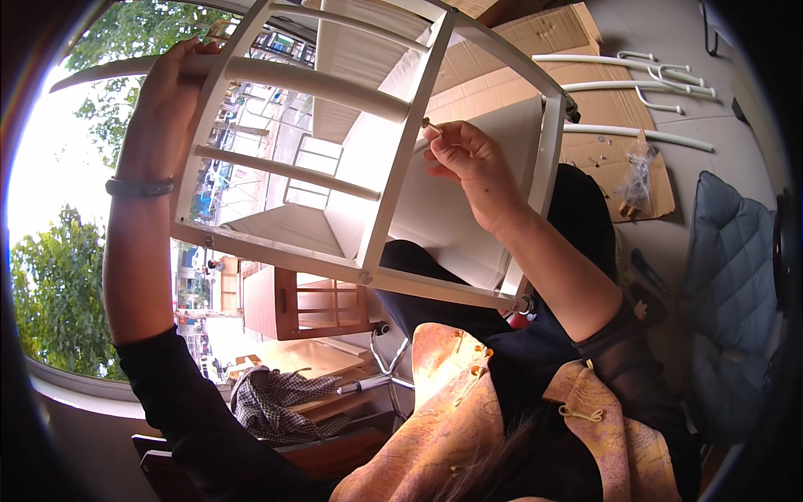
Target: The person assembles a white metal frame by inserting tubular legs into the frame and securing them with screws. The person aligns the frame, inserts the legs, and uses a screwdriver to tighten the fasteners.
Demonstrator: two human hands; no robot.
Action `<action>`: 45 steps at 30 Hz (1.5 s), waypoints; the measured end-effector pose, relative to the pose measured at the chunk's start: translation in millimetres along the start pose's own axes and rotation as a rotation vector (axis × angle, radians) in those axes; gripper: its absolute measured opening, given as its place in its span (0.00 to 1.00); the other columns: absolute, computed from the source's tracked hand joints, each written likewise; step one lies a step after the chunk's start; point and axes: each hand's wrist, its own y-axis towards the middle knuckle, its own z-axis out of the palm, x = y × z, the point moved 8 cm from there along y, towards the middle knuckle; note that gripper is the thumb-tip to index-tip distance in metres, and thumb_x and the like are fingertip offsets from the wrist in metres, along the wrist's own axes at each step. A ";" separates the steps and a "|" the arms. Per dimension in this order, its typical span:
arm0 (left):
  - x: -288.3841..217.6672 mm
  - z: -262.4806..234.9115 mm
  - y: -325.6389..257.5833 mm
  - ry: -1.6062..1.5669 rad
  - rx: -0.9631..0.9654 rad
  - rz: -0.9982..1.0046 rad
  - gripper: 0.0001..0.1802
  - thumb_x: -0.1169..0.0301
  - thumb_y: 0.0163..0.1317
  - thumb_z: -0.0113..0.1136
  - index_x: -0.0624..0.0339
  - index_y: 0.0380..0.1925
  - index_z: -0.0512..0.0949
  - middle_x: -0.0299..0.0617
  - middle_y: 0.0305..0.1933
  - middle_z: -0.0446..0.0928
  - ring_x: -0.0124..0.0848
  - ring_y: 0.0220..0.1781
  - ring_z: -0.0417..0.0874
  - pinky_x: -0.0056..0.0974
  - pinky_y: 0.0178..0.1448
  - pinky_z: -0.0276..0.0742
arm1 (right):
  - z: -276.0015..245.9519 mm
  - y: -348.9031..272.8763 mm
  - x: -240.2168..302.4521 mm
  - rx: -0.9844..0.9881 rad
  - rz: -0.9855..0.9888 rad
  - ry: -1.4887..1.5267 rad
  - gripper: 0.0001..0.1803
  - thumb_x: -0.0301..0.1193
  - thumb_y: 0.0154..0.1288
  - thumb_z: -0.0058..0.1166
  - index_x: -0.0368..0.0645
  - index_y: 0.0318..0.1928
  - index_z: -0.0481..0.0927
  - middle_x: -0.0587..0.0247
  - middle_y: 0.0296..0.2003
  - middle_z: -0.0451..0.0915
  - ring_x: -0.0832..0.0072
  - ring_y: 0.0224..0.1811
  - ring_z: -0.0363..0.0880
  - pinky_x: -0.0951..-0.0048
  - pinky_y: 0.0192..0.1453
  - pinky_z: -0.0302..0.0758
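Note:
Tilted up in front of me is a white frame (389,171) with crosswise rungs and casters at its lower right corners. Beige panels (468,180) show behind and between its bars. My left hand (177,75) is closed round a pale curved bar (109,71) at the frame's upper left. In line with it, a thick pale rail (322,88) runs across to the middle bar. Close to that rail's right end, my right hand (468,163) pinches a small bolt (429,125) between thumb and fingers, its head at the middle bar. Whether its tip is in a hole cannot be seen.
Flattened cardboard (577,33) lies on the floor at right, with several white bent tubes (636,85) and a clear bag of hardware (637,171). A blue-grey quilted cushion (728,251) is at far right. A brown cabinet (322,305) and checkered cloth (276,402) are lower left.

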 end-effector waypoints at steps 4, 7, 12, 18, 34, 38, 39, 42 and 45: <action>2.3 -2.9 6.3 -0.024 0.007 -0.005 0.07 0.69 0.63 0.56 0.61 0.35 0.74 0.43 0.36 0.77 0.34 0.42 0.78 0.37 0.53 0.73 | 8.3 -11.3 6.3 0.068 0.084 0.129 0.14 0.32 0.69 0.49 0.39 0.51 0.74 0.59 0.34 0.80 0.75 0.33 0.80 0.77 0.38 0.78; 4.3 -3.7 5.8 -0.031 0.025 -0.007 0.07 0.69 0.63 0.57 0.61 0.35 0.74 0.43 0.36 0.78 0.34 0.42 0.79 0.37 0.54 0.74 | 6.5 -18.9 16.1 0.028 0.078 0.169 0.14 0.30 0.70 0.47 0.38 0.53 0.71 0.55 0.37 0.81 0.73 0.31 0.81 0.76 0.35 0.79; 2.4 -3.8 4.3 0.004 0.008 0.016 0.08 0.69 0.63 0.57 0.62 0.35 0.74 0.43 0.36 0.78 0.34 0.42 0.79 0.37 0.54 0.74 | 7.1 -20.8 29.1 -0.009 -0.078 0.086 0.16 0.30 0.71 0.45 0.35 0.55 0.69 0.55 0.37 0.82 0.75 0.31 0.82 0.78 0.35 0.78; 11.5 4.5 4.7 -0.278 0.054 -0.177 0.08 0.69 0.63 0.56 0.63 0.37 0.75 0.44 0.37 0.78 0.35 0.43 0.78 0.37 0.55 0.73 | -3.1 -8.5 43.5 -0.002 -0.219 -0.297 0.17 0.39 0.70 0.50 0.35 0.45 0.78 0.64 0.30 0.81 0.81 0.28 0.79 0.81 0.33 0.77; 12.9 -1.4 10.4 -0.268 -0.015 -0.226 0.10 0.67 0.65 0.55 0.63 0.36 0.75 0.42 0.38 0.77 0.33 0.43 0.78 0.35 0.54 0.72 | -6.6 20.3 8.0 -0.003 0.011 0.025 0.11 0.27 0.66 0.52 0.35 0.46 0.75 0.56 0.35 0.82 0.75 0.37 0.82 0.74 0.45 0.79; 15.0 -2.3 8.3 -0.292 -0.044 -0.233 0.10 0.67 0.64 0.55 0.63 0.36 0.75 0.42 0.38 0.78 0.33 0.43 0.78 0.35 0.54 0.73 | -3.9 9.2 3.6 0.028 -0.060 -0.022 0.11 0.30 0.66 0.54 0.37 0.46 0.78 0.62 0.34 0.82 0.77 0.37 0.81 0.73 0.46 0.78; 13.7 -1.2 6.6 -0.288 -0.033 -0.210 0.09 0.67 0.64 0.55 0.63 0.36 0.75 0.42 0.38 0.78 0.33 0.43 0.78 0.35 0.54 0.73 | -4.0 7.6 2.8 0.025 -0.062 -0.024 0.11 0.31 0.66 0.55 0.38 0.45 0.78 0.63 0.34 0.82 0.77 0.37 0.80 0.74 0.46 0.78; 3.1 5.8 -6.0 -0.194 0.075 -0.031 0.10 0.67 0.64 0.55 0.63 0.37 0.75 0.42 0.38 0.78 0.33 0.44 0.78 0.35 0.54 0.72 | -5.3 3.7 0.4 0.003 -0.026 -0.032 0.11 0.34 0.65 0.56 0.41 0.43 0.80 0.66 0.33 0.81 0.79 0.36 0.79 0.75 0.45 0.77; -5.2 5.6 -12.3 -0.084 0.029 0.074 0.10 0.67 0.64 0.56 0.63 0.37 0.75 0.42 0.38 0.78 0.34 0.44 0.78 0.36 0.54 0.72 | -6.5 0.6 2.6 -0.039 -0.011 -0.084 0.11 0.34 0.65 0.57 0.41 0.43 0.81 0.67 0.32 0.81 0.80 0.34 0.79 0.76 0.42 0.77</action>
